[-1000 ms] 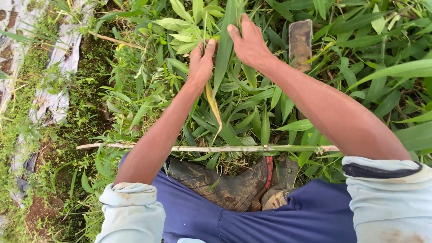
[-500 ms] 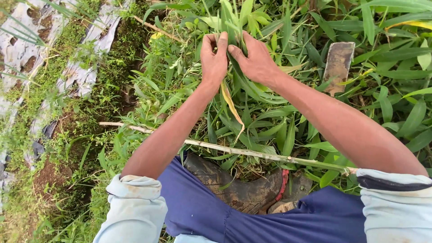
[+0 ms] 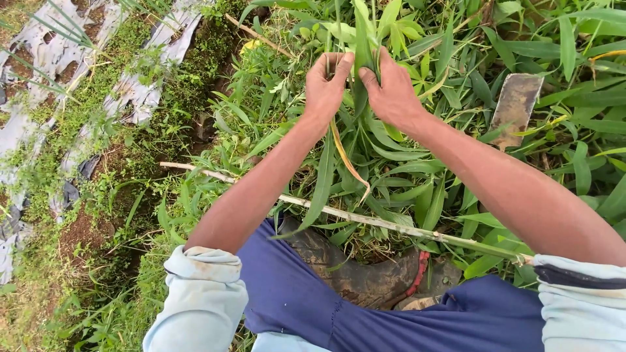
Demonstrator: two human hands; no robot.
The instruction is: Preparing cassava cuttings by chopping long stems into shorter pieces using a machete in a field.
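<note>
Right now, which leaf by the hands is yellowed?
The narrow drooping leaf hanging below the left hand; the other leaves around it are green.

Flat rusty blade (image 3: 515, 102) stands upright among leaves, right of centre. Pale thin stick (image 3: 339, 212) lies slantwise across grass. Muddy boot (image 3: 355, 270) with red trim beneath stick. Torn grey plastic sheeting (image 3: 140, 98) over mossy soil beds at left.

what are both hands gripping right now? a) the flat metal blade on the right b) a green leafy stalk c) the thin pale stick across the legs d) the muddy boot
b: the left hand and right hand close together around a green leafy stalk, apart from the blade, stick and boot.
</note>
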